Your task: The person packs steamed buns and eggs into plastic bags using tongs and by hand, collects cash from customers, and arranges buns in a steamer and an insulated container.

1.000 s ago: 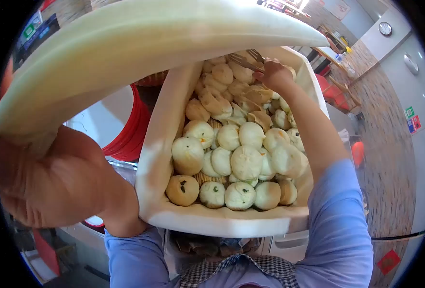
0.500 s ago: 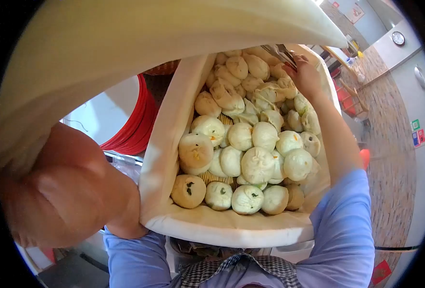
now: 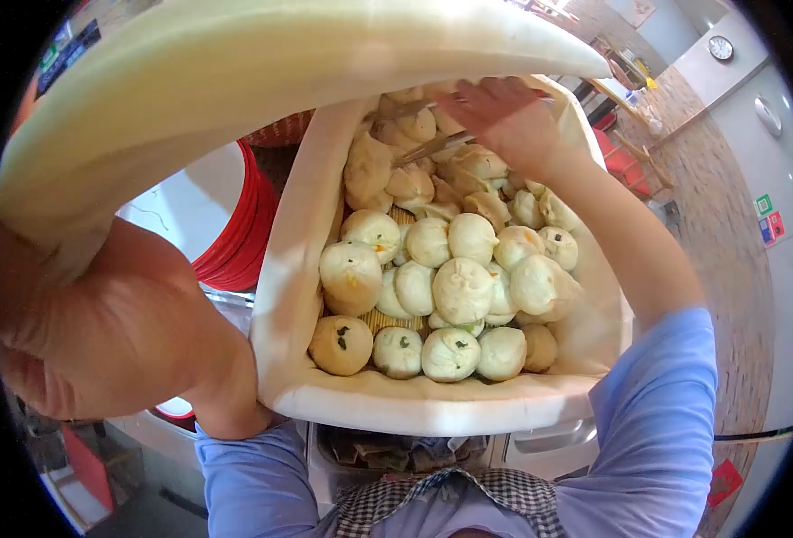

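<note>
Steamed buns (image 3: 463, 289) fill a cloth-lined container (image 3: 275, 296) in front of me, some with dark or orange bits on top. My right hand (image 3: 499, 121) is closed around metal tongs (image 3: 432, 145) over the far buns. The tongs' two arms point left and stand apart, near a bun (image 3: 368, 169) at the far left; I cannot tell whether they touch it. At the far left, my left hand (image 3: 42, 332) grips a thick cream cloth cover (image 3: 280, 58), held up above the container; its fingers are only partly seen.
Left of the container stands a white-lined stack with red rims (image 3: 235, 224). A drawer-like compartment with dark contents (image 3: 405, 448) lies below the front edge. A red chair (image 3: 620, 161) and a table are to the right, by a wall with a clock (image 3: 721, 47).
My right hand has moved left with the tongs, from the far right corner to over the far-left buns. My left hand still holds the cover up. The view has shifted slightly.
</note>
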`<state>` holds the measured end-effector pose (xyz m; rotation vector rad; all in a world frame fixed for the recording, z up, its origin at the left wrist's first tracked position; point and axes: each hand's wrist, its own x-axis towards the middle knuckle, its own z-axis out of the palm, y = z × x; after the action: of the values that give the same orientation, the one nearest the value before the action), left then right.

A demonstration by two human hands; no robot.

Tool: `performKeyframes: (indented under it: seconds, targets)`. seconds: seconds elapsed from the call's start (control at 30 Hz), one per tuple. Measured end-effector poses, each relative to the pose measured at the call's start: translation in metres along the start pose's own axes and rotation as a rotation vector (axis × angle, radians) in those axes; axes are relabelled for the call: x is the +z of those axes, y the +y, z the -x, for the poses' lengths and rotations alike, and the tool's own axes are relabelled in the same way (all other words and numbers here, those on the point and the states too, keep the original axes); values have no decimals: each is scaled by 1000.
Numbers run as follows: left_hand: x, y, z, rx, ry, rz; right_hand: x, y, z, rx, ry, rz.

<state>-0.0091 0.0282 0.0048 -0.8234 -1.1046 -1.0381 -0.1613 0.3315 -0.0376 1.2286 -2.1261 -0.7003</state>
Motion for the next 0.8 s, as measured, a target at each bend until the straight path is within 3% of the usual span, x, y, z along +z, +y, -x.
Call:
performKeyframes:
  seconds: [0.1, 0.13, 0.3, 0.33, 0.4, 0.43, 0.5, 0.6, 0.67, 0.73, 0.8]
  targets:
    - [15, 20, -4, -124, 36, -109, -18, 24, 43, 216, -117, -96]
    - [28, 25, -4, -182, 169, -170, -28, 32, 65, 286, -148, -134]
    - [32, 22, 0, -158, 314, -498, -90, 40, 187, 702, -91, -275]
    - [2, 17, -1, 216, -107, -1132, -101, 38, 207, 810, -71, -307]
    - [-3, 21, 5, -207, -40, -136, -137, 21, 273, 1085, -53, -313]
    - [-55, -8, 19, -49, 28, -493, -155, 10, 308, 1175, -23, -288]
    - [-58, -30, 38, 44, 30, -810, -180, -13, 379, 1343, 55, -228]
    - [25, 48, 28, -85, -214, -776, -232, -53, 477, 1707, 189, -372]
    - [38, 71, 26, -94, -345, -697, -258, -76, 533, 1917, 358, -493]
    - [34, 64, 31, -61, -441, -527, -282, -115, 581, 2097, 585, -542]
    - [37, 58, 49, -64, -401, -395, -295, -152, 624, 2213, 791, -638]
